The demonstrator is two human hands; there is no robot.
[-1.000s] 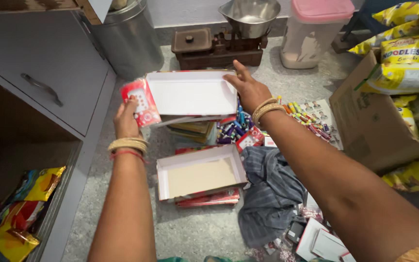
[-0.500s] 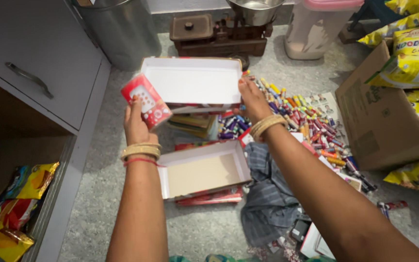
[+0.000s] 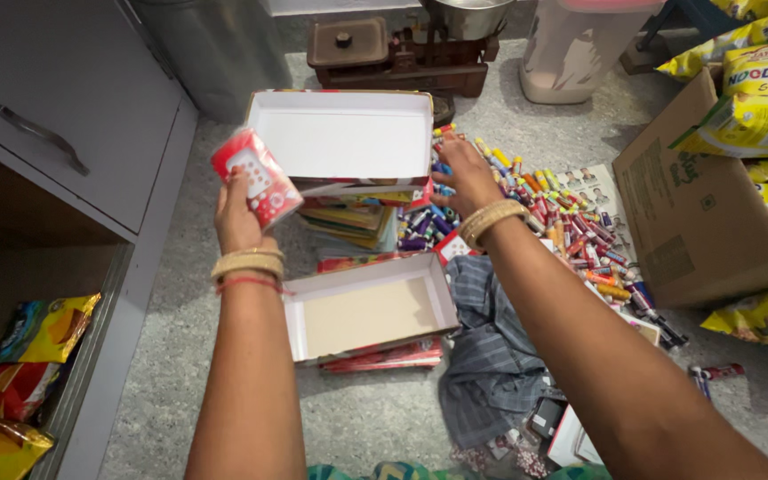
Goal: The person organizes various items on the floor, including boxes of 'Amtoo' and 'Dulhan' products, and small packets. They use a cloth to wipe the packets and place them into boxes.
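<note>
Red and white small packet (image 3: 255,178), clasped in the left hand (image 3: 237,218), fingers closed round its lower end, tilted, raised just left of the open white box (image 3: 348,142). Not touching that box.

Right hand (image 3: 466,173) at the white box's right wall, fingers curled against it. Pinching the wall or only resting on it: cannot tell.

White box lying mouth up, nothing inside, perched on a stack of flat colourful packets (image 3: 353,222). Near side of it: a 2nd open box (image 3: 368,311), pale tan inside, on red packets. Right of it: a spread of small colourful tubes (image 3: 562,222), then a cardboard carton (image 3: 686,222) with yellow noodle bags (image 3: 757,98), well apart. Below and right: a crumpled grey cloth (image 3: 495,356). Beyond it: a brown weighing scale (image 3: 384,58) and a metal bin (image 3: 215,44). Far left: a grey drawer (image 3: 64,116).

Likely trouble, as a judgement only:
- Tipping of the white box off its uneven stack, from a push or pull at 1 wall alone.
- Scattering of tubes, from the right wrist brushing the spread just beside it.
- Slipping of the packet, held by 1 end only, onto the floor or the 2nd box.
</note>
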